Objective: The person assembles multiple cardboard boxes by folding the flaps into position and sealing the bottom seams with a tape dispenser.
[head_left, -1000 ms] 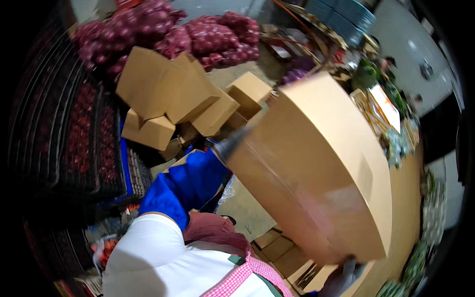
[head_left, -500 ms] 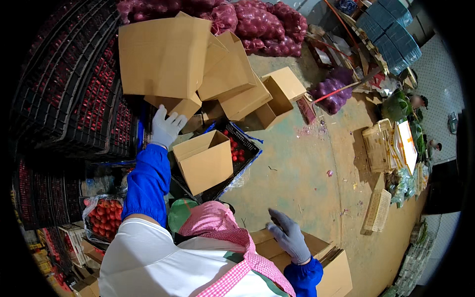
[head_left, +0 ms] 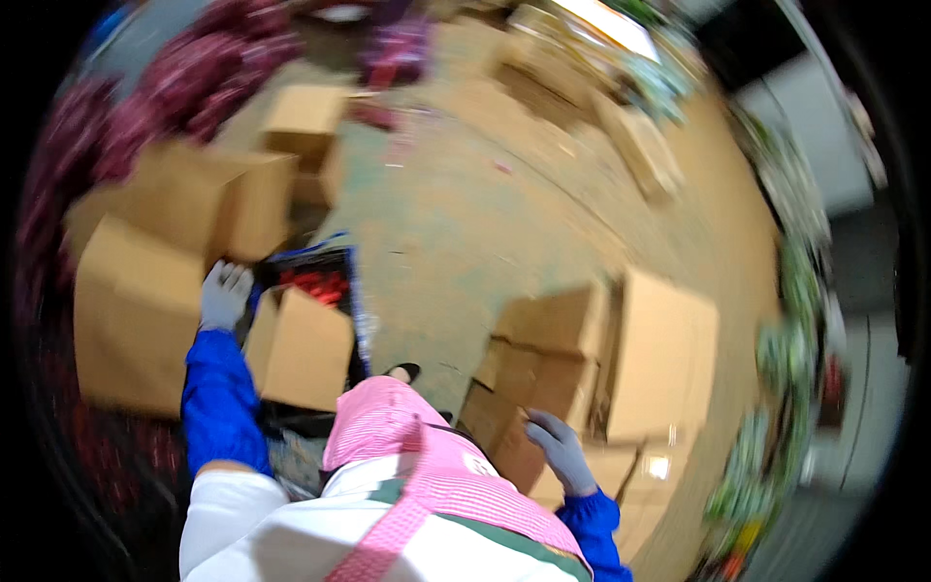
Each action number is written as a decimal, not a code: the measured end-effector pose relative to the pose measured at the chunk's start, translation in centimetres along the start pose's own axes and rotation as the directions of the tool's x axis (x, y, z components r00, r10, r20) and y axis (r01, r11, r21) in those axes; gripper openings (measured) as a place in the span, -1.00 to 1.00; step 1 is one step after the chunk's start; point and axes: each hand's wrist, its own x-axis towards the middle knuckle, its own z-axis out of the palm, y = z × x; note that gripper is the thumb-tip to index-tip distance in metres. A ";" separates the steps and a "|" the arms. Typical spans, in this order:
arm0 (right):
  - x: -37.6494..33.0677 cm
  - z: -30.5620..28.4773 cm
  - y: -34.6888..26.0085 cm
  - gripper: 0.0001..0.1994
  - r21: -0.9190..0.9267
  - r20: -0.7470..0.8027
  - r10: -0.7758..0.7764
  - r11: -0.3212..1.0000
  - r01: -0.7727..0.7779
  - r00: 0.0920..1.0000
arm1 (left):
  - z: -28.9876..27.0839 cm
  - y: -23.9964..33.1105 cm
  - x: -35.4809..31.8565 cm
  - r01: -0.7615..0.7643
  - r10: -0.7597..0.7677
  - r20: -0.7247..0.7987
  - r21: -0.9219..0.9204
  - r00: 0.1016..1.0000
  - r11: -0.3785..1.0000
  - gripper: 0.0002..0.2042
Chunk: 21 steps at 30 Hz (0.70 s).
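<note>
My left hand (head_left: 226,294), in a pale grey glove and blue sleeve, is open at the right edge of a large brown cardboard box (head_left: 141,320). Blur hides whether its fingers touch the cardboard. Beside that hand a smaller open-topped carton (head_left: 303,349) stands in a dark crate with a blue rim (head_left: 357,291). Red produce (head_left: 318,285) shows behind the carton. At the lower right my right hand (head_left: 562,454), gloved alike, is open with fingers loosely stretched. It holds nothing and hovers by several brown cartons (head_left: 664,354).
More cartons (head_left: 305,121) lie at the far left, in front of reddish mesh sacks (head_left: 194,82). A purple sack (head_left: 396,53) is at the far side, and a pale long crate (head_left: 635,145) lies on the floor (head_left: 446,233). Green produce (head_left: 795,262) lines the right.
My view has swung right, bringing the cartons by my right hand fully into sight. Boxes and crate shift left in the picture. Both hands stay low and apart.
</note>
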 end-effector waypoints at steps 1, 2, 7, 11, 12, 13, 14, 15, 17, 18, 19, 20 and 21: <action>-0.9 0.8 -0.9 -0.58 -0.064 0.016 0.016 0.998 -0.015 1.000 | 1.0 -1.3 1.6 0.160 -0.124 0.219 -0.155 0.968 0.975 -0.79; -1.6 1.2 -0.6 -0.58 -0.059 0.001 -0.037 0.998 0.037 0.999 | 5.0 -3.5 3.5 0.281 -0.265 0.132 -0.122 0.955 0.952 -0.79; -8.1 0.8 5.3 -0.60 0.137 -0.248 0.089 0.989 -0.056 0.965 | 28.0 -18.0 4.6 0.546 -0.637 0.233 0.353 0.735 0.760 -0.84; -13.9 1.9 11.1 -0.61 0.417 -0.520 0.299 0.907 -0.068 0.800 | 44.8 -27.3 -4.8 0.341 -0.811 0.421 0.753 0.407 0.562 -0.80; -15.4 1.8 11.6 -0.63 0.482 -0.572 0.331 0.876 -0.018 0.751 | 47.3 -29.3 -7.7 0.251 -0.814 0.416 0.805 0.405 0.537 -0.78; -17.0 2.1 13.0 -0.64 0.567 -0.587 0.383 0.823 0.024 0.714 | 49.6 -30.8 -10.9 0.158 -0.815 0.417 0.845 0.403 0.510 -0.76; -18.6 2.6 14.7 -0.65 0.637 -0.599 0.431 0.767 0.075 0.675 | 51.6 -32.8 -13.4 0.107 -0.826 0.443 0.857 0.348 0.504 -0.74; -19.7 2.9 15.8 -0.65 0.695 -0.599 0.467 0.706 0.132 0.650 | 52.9 -34.5 -15.0 0.052 -0.831 0.464 0.863 0.307 0.502 -0.72; -22.1 3.6 17.2 -0.67 0.759 -0.587 0.543 0.626 0.177 0.601 | 55.3 -37.6 -17.7 -0.048 -0.830 0.456 0.883 0.321 0.466 -0.69; -23.0 4.0 17.9 -0.67 0.783 -0.576 0.573 0.591 0.193 0.583 | 55.9 -38.9 -18.2 -0.091 -0.827 0.451 0.889 0.335 0.448 -0.67; -23.6 4.4 18.7 -0.67 0.805 -0.562 0.599 0.556 0.208 0.570 | 56.4 -40.3 -17.9 -0.140 -0.801 0.475 0.878 0.364 0.458 -0.67; -23.7 4.6 19.8 -0.67 0.845 -0.525 0.659 0.477 0.240 0.539 | 56.8 -41.9 -17.4 -0.186 -0.771 0.504 0.863 0.390 0.470 -0.66; -24.0 4.7 20.5 -0.68 0.854 -0.517 0.673 0.450 0.263 0.529 | 57.7 -42.7 -17.4 -0.236 -0.740 0.534 0.845 0.409 0.479 -0.65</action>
